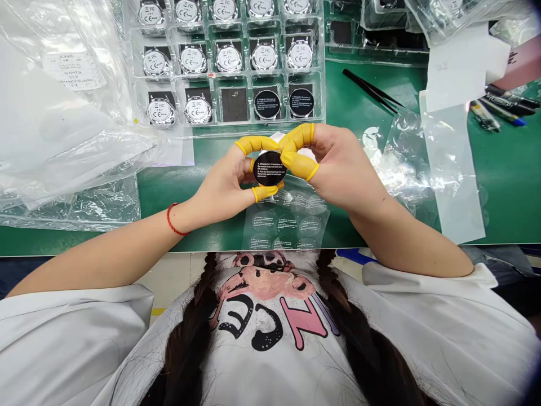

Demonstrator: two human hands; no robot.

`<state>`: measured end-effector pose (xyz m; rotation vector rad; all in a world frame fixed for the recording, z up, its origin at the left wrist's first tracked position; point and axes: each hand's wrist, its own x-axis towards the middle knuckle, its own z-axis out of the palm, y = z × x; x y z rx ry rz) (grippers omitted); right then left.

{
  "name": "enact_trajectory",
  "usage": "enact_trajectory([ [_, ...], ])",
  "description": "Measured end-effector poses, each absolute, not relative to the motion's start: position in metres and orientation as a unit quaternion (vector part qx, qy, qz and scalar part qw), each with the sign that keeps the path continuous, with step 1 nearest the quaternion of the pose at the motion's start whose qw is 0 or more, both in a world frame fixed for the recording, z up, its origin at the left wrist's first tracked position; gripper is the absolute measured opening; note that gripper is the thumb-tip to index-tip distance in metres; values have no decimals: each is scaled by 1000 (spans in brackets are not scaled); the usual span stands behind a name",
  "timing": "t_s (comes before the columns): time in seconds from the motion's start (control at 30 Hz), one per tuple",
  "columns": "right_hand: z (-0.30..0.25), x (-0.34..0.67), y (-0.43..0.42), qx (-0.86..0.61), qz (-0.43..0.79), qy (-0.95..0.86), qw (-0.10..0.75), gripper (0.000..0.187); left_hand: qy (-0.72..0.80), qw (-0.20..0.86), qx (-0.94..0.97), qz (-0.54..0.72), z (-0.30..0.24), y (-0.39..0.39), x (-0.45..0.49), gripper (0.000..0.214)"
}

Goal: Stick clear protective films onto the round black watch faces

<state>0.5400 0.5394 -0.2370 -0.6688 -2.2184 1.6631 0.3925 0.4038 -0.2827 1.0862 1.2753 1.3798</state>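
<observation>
"What's spread out in front of you?"

"A green desk [499, 197] fills most of the view, and I'm at its near edge. On the left lie heaps of clear plastic bags [54, 141]. Across the far side sits a clear plastic tray [270, 128] divided into compartments, most of them holding round silver-backed watches [229, 58], and two holding black-faced ones. On the right there's loose clear film [397, 163], and beyond it black tweezers [372, 90] and a few pens [502, 104]."

"Where's the piece you're working on?"

"Between my hands: a round black-faced watch [269, 168] with small white printing on it, held right over a sheet of round printed stickers [287, 225] near me."

"And what are your hands doing?"

"Both are closed on it, neither released. My left hand [220, 189] and right hand [338, 169] meet at the watch, pinching its edge from opposite sides."

"What makes that hold a good one?"

"Staying on the rim. The yellow finger cots [298, 163] on my fingertips grip the edge, which leaves most of the printed face uncovered and keeps bare skin off it. Light, even pressure from both sides keeps the watch level and steady. Low forearms help too, and the red string bracelet [171, 220] on my left wrist sits well clear of the watch."
</observation>
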Motion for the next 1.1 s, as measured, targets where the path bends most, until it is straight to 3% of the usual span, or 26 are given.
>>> enact_trajectory([
  [0.37,-236,540,537,-234,538,-795,154,17,523,455,451,562,-285,403,393,60],
  [0.73,-240,542,538,-217,495,-824,170,28,517,424,493,556,-286,403,392,56],
  [1.1,-236,543,538,-211,425,-864,170,26,527,436,475,554,-286,403,392,60],
])
